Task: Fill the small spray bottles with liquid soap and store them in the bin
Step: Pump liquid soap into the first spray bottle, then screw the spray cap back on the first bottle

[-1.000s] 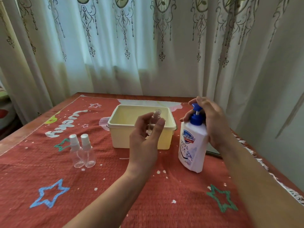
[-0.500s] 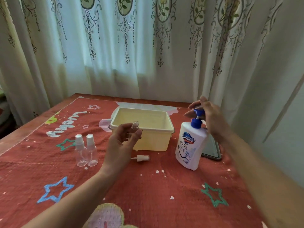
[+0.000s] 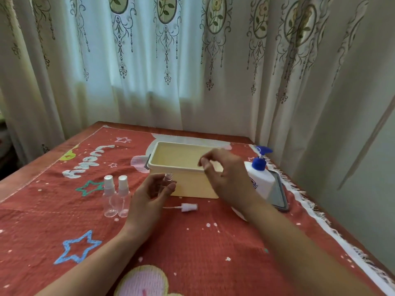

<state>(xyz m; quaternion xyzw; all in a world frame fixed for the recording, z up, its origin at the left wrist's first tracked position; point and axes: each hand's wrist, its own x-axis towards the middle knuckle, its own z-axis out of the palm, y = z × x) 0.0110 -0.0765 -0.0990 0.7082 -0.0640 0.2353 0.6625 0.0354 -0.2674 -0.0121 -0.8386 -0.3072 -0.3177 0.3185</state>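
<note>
On the worktop [image 3: 213, 242], left of centre, two capped bottles [image 3: 116, 196] stand touching each other, clear and, as far as I can tell, without soap. The left hand [image 3: 147, 199] holds a third bottle [image 3: 167, 180] upright, its neck open; the sprayer [image 3: 188, 207] lies on the cloth just beside it. The bin [image 3: 183, 184] behind shows nothing inside. The right hand [image 3: 224, 176] hovers loosely open, holding nothing, near the soap [image 3: 259, 178]. I judge the task barely begun: one bottle opened, none visibly filled or stored. The soap label is largely hidden and unreadable here.
</note>
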